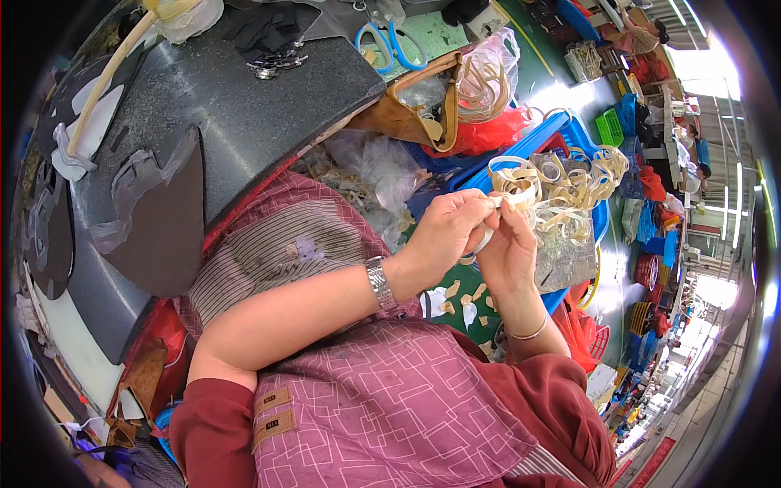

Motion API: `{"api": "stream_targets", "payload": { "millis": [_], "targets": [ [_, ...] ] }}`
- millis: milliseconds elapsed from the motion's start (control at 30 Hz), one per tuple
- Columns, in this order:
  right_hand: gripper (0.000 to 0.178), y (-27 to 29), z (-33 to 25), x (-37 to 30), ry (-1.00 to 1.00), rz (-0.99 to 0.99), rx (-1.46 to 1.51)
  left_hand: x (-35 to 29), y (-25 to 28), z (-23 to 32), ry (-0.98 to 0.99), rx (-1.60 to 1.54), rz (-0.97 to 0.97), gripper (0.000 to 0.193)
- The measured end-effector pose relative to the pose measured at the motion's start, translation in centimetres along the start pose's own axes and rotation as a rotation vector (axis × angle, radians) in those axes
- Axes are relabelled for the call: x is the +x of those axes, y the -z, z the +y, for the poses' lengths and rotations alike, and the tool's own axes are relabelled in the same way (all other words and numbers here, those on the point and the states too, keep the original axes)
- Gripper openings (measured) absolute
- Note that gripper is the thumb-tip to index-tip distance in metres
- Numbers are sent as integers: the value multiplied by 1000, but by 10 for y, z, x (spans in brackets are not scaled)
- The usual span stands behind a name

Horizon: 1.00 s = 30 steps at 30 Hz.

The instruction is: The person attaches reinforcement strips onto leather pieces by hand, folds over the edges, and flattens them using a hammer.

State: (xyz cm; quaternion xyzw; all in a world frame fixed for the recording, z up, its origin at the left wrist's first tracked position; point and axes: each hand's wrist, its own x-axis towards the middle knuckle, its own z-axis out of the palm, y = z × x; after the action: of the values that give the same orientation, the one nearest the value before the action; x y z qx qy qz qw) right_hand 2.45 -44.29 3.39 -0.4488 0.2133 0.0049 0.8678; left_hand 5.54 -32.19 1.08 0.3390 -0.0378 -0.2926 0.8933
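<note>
My left hand (449,236), with a metal watch on the wrist, pinches a narrow cream strip (486,241). Right beside it, my right hand (511,248), wearing a thin bangle, has its thumb and fingers closed on the same strip. Both sets of fingertips almost touch, and part of the strip is hidden between them. Just beyond the hands lies a tangled heap of cream and tan strips (561,191), some of them curled into loops. The heap rests on a blue plastic crate (598,215) and a grey board (568,264).
On my left stands a dark worktable (268,122) with dark cut pieces (159,215) on it. Blue-handled scissors (390,45) lie at its far end, near an open brown bag (419,106). Scraps (468,307) litter the green floor. Further workstations line the right side.
</note>
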Motion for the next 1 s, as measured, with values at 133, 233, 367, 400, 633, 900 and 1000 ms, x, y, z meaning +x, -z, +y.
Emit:
{"api": "stream_targets", "payload": {
  "millis": [133, 233, 367, 400, 633, 900, 1000],
  "targets": [
    [14, 2, -11, -3, 56, -47, -41, -5, 1, 11, 84, -43, -63, 22],
    [13, 2, -19, -5, 160, -90, -63, -2, -1, 7, -279, 356, -132, 24],
    [15, 13, -47, 7, 280, -95, -65, -10, 11, 41, -339, 1362, -654, 17],
    [15, 20, -55, 13, 315, -71, -37, -11, 13, 34, -341, 1360, -659, 17],
    [14, 3, -30, 2, 287, -177, -213, 0, 7, 33, 89, 253, -162, 24],
    [11, 0, -24, 4, 229, -285, -281, 3, 19, 30, 342, -111, -260, 15],
    [15, 5, -28, 10, 218, -400, -432, 2, 23, 28, 345, 122, -265, 13]
  ]
}}
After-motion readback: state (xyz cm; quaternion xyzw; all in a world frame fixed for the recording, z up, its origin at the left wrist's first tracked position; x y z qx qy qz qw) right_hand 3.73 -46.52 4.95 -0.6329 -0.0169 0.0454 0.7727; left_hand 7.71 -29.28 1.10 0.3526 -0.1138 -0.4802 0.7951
